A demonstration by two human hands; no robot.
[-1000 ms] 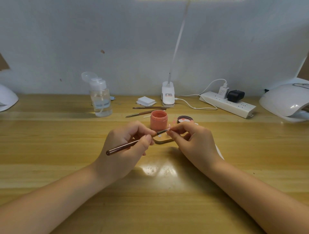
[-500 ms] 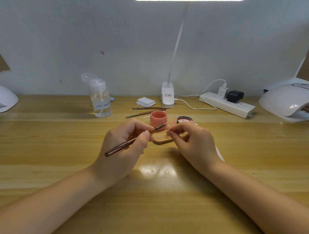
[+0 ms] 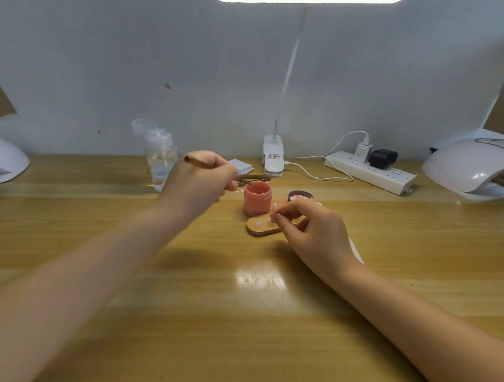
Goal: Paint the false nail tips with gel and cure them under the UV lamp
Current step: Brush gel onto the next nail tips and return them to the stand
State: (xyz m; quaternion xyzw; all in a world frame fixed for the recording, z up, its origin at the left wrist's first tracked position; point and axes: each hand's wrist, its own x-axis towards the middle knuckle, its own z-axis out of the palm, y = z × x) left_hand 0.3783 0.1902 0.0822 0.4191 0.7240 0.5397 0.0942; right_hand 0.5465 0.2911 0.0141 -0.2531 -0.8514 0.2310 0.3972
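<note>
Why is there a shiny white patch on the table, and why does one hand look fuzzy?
Head view: the patch is glare from the bright lamp at the top edge, reflected in the glossy wooden table; the left hand with the brush looks motion-blurred; the right hand looks sharper.

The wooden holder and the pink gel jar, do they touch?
Cannot tell. In the head view the wooden holder sits just in front of the pink gel jar; no gap shows.

Wooden table (image 3: 409, 272) — gel jar (image 3: 257, 202), holder (image 3: 260, 227), power strip (image 3: 371, 172), UV lamp (image 3: 466, 169).
</note>
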